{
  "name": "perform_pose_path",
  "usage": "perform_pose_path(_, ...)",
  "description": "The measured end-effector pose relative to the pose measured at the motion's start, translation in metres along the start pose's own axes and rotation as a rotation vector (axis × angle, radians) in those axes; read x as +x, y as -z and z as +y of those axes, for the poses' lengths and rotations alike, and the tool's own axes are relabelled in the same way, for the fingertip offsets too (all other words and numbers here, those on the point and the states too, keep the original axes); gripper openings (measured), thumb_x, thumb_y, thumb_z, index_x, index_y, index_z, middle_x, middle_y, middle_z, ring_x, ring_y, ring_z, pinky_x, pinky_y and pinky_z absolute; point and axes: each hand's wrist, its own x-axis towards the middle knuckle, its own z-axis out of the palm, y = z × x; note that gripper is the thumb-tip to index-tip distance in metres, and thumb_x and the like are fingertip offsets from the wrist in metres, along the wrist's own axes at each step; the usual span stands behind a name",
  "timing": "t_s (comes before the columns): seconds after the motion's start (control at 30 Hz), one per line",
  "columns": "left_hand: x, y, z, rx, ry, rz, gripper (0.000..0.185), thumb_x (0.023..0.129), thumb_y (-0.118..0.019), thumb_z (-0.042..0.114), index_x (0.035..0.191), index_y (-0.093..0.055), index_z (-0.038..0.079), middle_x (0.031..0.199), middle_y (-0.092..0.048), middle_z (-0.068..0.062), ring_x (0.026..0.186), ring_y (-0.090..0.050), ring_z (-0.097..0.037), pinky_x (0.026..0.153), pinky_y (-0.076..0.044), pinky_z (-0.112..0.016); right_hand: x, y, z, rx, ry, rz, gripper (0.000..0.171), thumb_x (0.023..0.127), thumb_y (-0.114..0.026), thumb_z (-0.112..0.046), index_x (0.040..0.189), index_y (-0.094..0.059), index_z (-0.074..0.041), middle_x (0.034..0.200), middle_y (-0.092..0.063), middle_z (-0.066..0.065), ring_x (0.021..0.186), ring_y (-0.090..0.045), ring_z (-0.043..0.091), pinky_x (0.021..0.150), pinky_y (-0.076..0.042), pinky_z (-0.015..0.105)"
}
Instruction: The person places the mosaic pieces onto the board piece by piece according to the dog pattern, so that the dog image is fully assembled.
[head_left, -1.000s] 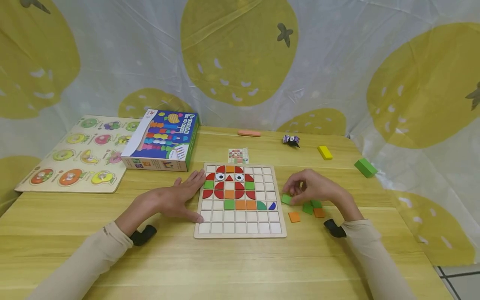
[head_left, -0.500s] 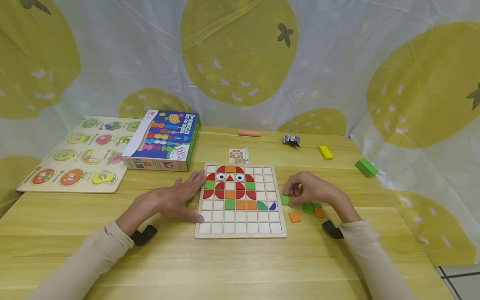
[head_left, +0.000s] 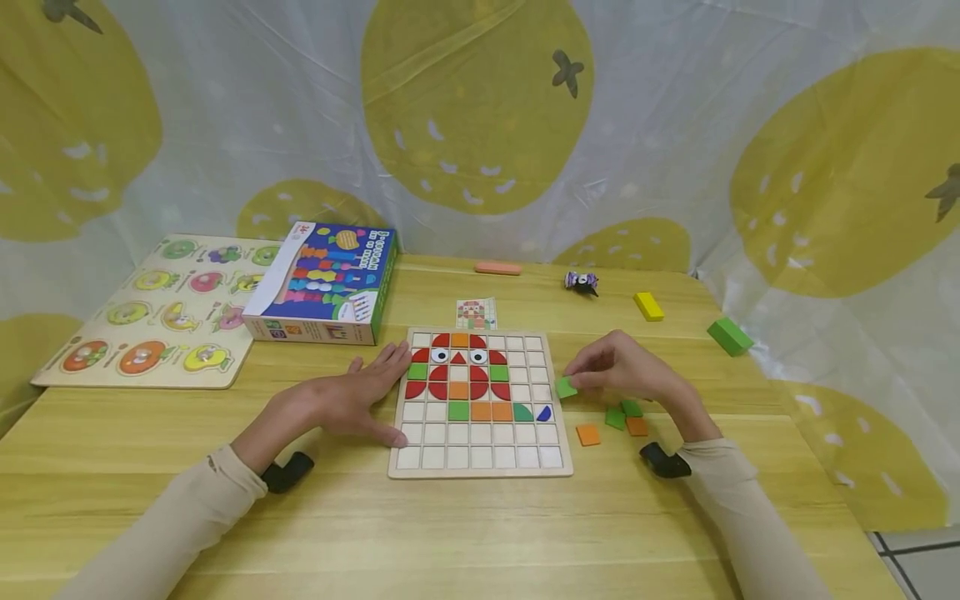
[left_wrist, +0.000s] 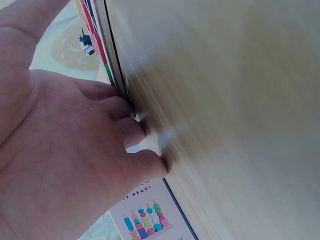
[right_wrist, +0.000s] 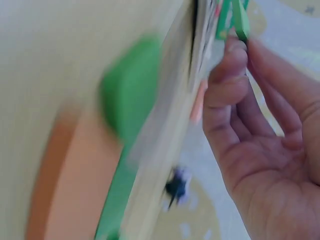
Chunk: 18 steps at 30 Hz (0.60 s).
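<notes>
A wooden grid board lies mid-table, with red, orange, green and blue tiles and two eye tiles forming a figure in its squares. My left hand rests at the board's left edge, fingers extended and thumb near the lower left corner. Just off the board's right side, my right hand pinches a green square tile between thumb and fingertips; the right wrist view shows this tile raised in the grip. Nearby on the table lie loose green tiles and orange tiles.
Behind the board sits a small pattern card. A bead-toy box overlaps a fruit puzzle board at the left. Farther back are an orange stick, a purple-and-black trinket, a yellow block and a green block.
My right hand has lifted the green square tile off the table and shifted it slightly up and left toward the board. The left hand has stayed in place.
</notes>
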Motion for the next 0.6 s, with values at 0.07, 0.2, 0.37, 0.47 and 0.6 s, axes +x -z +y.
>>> perform_pose_path(0.07,0.001,0.000,0.000,0.002,-0.005,0.002,0.124,0.093,-0.083,0.051,0.171,-0.004,-0.002,0.180,0.008,-0.022,0.165,0.010,-0.045,0.130,0.004,-0.069,0.004,-0.008,-0.010,0.036,-0.007,0.009,0.010,0.100,-0.076,-0.002,0.105,-0.084,0.000,0.086,-0.078,0.010,0.070,-0.067,0.022,0.067,-0.061,0.029)
perform_pose_path(0.2,-0.001,0.000,-0.001,0.001,-0.017,0.003,0.123,0.093,-0.083,0.051,0.171,-0.004,-0.003,0.180,0.009,-0.023,0.165,0.010,-0.046,0.129,0.004,-0.070,0.020,-0.044,-0.036,0.079,0.019,-0.008,0.008,0.099,-0.078,-0.005,0.102,-0.084,-0.002,0.083,-0.079,0.008,0.069,-0.070,0.026,0.063,-0.060,0.028)
perform_pose_path(0.37,-0.003,0.001,-0.002,-0.003,-0.016,0.001,0.123,0.094,-0.082,0.050,0.171,-0.004,-0.003,0.179,0.009,-0.023,0.165,0.011,-0.046,0.129,0.005,-0.070,0.037,-0.086,-0.064,0.103,0.064,-0.041,0.003,0.096,-0.082,-0.006,0.096,-0.084,-0.005,0.082,-0.080,0.006,0.066,-0.073,0.024,0.061,-0.060,0.028)
perform_pose_path(0.47,-0.003,0.001,-0.001,-0.005,-0.017,0.006,0.122,0.093,-0.083,0.050,0.171,-0.004,-0.003,0.179,0.008,-0.024,0.165,0.010,-0.047,0.129,0.004,-0.070,0.043,-0.102,-0.074,0.073,0.064,-0.035,0.003,0.095,-0.083,-0.006,0.092,-0.083,-0.007,0.079,-0.079,0.003,0.064,-0.073,0.021,0.059,-0.059,0.027)
perform_pose_path(0.6,-0.002,0.000,0.001,0.001,-0.018,0.010,0.123,0.093,-0.083,0.050,0.171,-0.005,-0.003,0.179,0.007,-0.024,0.165,0.009,-0.047,0.129,0.003,-0.071,0.045,-0.111,-0.079,0.031,0.050,-0.018,0.007,0.094,-0.083,-0.004,0.089,-0.082,-0.008,0.076,-0.077,0.000,0.063,-0.072,0.018,0.057,-0.056,0.024)
